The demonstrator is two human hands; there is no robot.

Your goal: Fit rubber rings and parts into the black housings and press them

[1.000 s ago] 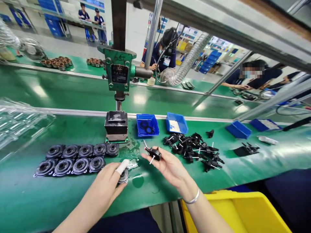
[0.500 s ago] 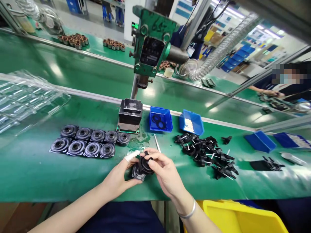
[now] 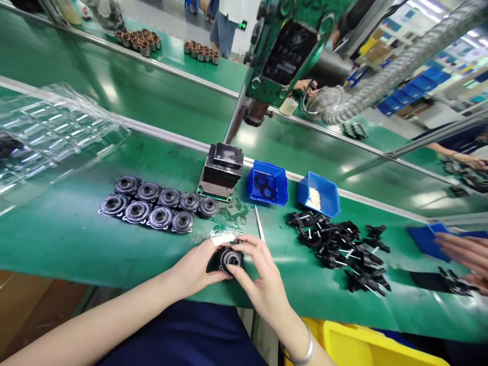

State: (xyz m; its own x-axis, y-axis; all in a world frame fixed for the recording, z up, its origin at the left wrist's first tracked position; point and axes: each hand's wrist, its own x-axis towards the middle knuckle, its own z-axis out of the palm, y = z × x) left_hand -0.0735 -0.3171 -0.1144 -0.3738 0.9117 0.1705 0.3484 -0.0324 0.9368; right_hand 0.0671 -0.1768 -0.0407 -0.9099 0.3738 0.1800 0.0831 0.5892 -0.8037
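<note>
Both my hands meet over one small black round part (image 3: 230, 258) at the near edge of the green table (image 3: 57, 239). My left hand (image 3: 198, 267) grips it from the left, a white wrap on the fingertip. My right hand (image 3: 257, 277) closes on it from the right and above. Two rows of black round discs (image 3: 156, 206) lie to the left. A pile of black pieces with white pins (image 3: 343, 249) lies to the right.
A green press (image 3: 284, 51) stands over a black block (image 3: 222, 170). Two blue bins (image 3: 269, 184) (image 3: 319, 193) sit behind my hands. Clear plastic trays (image 3: 46, 137) lie far left. A yellow crate (image 3: 381, 345) sits below. Another person's hand (image 3: 463, 254) reaches in at the right.
My right hand brought its small black piece down onto the disc in my left hand; both now press it together. The view tilted downward, and another person's hand appeared at the right.
</note>
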